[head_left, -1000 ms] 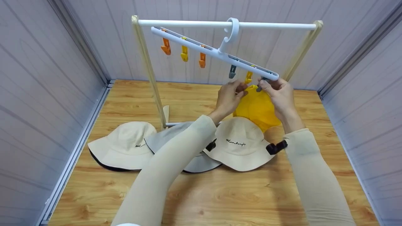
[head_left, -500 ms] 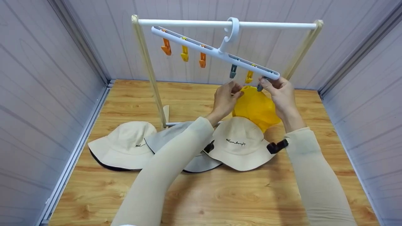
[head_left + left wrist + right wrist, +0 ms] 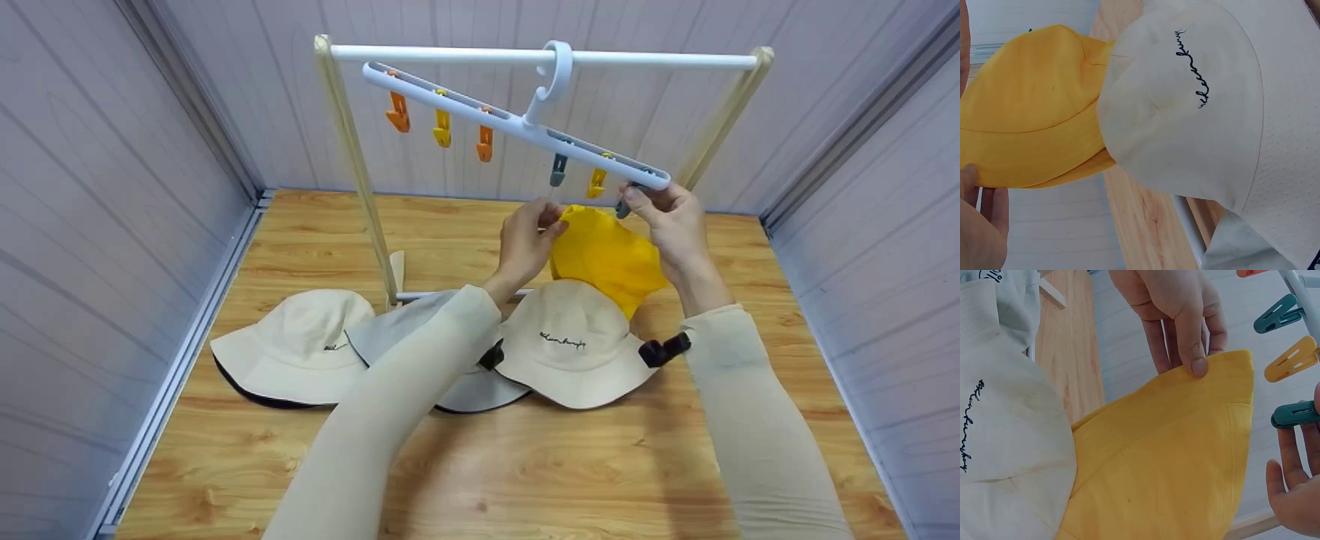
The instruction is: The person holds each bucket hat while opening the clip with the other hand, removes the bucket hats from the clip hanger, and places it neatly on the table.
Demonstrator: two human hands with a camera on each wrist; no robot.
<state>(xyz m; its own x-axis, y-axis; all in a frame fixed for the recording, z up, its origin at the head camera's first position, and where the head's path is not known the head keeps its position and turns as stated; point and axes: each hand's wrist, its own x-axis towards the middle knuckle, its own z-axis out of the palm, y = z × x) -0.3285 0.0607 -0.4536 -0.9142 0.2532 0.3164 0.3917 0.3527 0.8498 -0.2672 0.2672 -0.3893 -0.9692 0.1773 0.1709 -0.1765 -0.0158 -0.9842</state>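
Note:
My left hand (image 3: pixel 523 244) pinches the brim edge of a yellow bucket hat (image 3: pixel 609 259), fingers on one side and thumb on the other, as the right wrist view shows. The hat hangs tilted, partly behind a cream bucket hat (image 3: pixel 574 330) with dark script. With my right hand (image 3: pixel 679 232) I pinch the dark green clip (image 3: pixel 1294 414) at the low right end of a white hanger (image 3: pixel 517 126). A gap separates the yellow hat from this clip. The neighbouring yellow clip (image 3: pixel 1292 360) and second green clip (image 3: pixel 1278 314) hang free.
The hanger hooks over the white rod (image 3: pixel 442 55) of a wooden-sided rack (image 3: pixel 352 165), tilted down to the right. Its left half carries orange and yellow clips. A grey hat (image 3: pixel 480 391) and another cream hat (image 3: pixel 307 337) lie on the wood-look floor (image 3: pixel 540 465).
My left hand has drawn the yellow hat's edge leftward, away from the clips. My right hand keeps its pinch on the green clip, and the hanger has barely shifted.

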